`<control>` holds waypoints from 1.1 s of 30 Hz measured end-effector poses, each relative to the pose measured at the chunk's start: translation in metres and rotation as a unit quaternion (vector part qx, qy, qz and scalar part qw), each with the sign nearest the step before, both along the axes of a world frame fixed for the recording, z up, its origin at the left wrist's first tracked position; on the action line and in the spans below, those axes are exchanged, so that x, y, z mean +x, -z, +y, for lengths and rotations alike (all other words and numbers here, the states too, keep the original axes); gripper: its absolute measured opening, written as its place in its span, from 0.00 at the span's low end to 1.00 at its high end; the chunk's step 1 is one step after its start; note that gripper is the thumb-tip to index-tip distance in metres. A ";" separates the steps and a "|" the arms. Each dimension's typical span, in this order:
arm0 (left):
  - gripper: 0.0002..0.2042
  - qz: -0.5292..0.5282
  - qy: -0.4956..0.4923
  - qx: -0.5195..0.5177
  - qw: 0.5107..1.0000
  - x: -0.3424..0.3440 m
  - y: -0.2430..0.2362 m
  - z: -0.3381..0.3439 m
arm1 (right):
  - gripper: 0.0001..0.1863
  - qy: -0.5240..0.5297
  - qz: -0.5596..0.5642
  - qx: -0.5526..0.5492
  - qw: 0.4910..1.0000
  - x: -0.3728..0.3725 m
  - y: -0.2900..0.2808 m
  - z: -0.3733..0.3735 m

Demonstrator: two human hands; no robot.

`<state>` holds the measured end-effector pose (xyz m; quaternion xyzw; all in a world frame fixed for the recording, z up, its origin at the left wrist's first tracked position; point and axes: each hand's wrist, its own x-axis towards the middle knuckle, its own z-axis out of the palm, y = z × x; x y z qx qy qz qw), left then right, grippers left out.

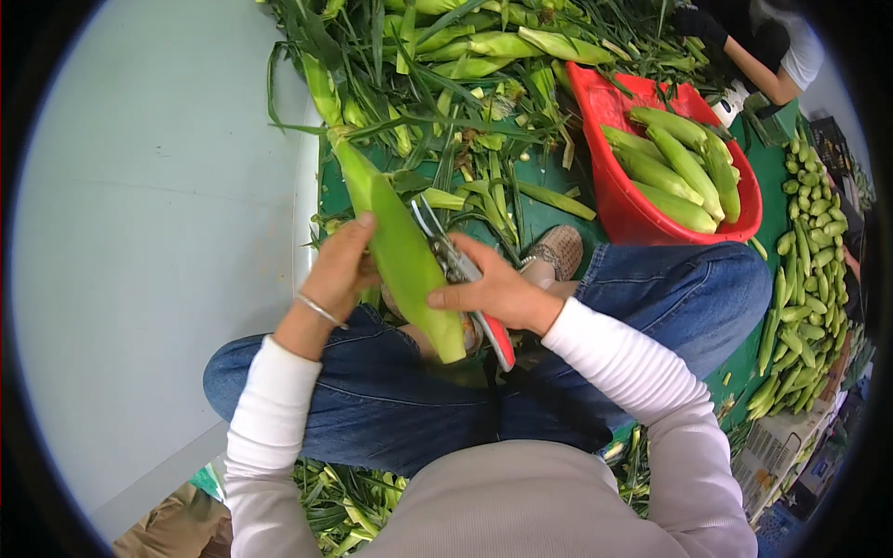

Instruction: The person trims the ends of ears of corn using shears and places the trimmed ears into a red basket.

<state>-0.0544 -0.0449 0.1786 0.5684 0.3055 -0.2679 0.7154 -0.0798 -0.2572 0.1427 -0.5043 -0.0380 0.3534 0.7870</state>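
An ear of corn in its green husk slants across my lap, with leafy ends at its far tip and a pale cut-looking near end. My left hand is closed around its left side, and a bangle circles that wrist. In my right hand are pruning shears with red and grey handles. Their blades point away from me, spread apart, close beside the husk. The right thumb rests on the ear's lower part.
Husked corn and loose leaves heap up ahead. A red tub holds several ears at right. Further right lie piled green vegetables and a cardboard box. A pale wall borders my left. Another person's arm shows at far right.
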 end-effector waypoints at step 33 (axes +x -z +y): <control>0.19 -0.182 0.229 0.158 0.943 -0.009 0.026 -0.015 | 0.22 0.048 -0.236 -0.360 0.901 0.001 -0.015 0.002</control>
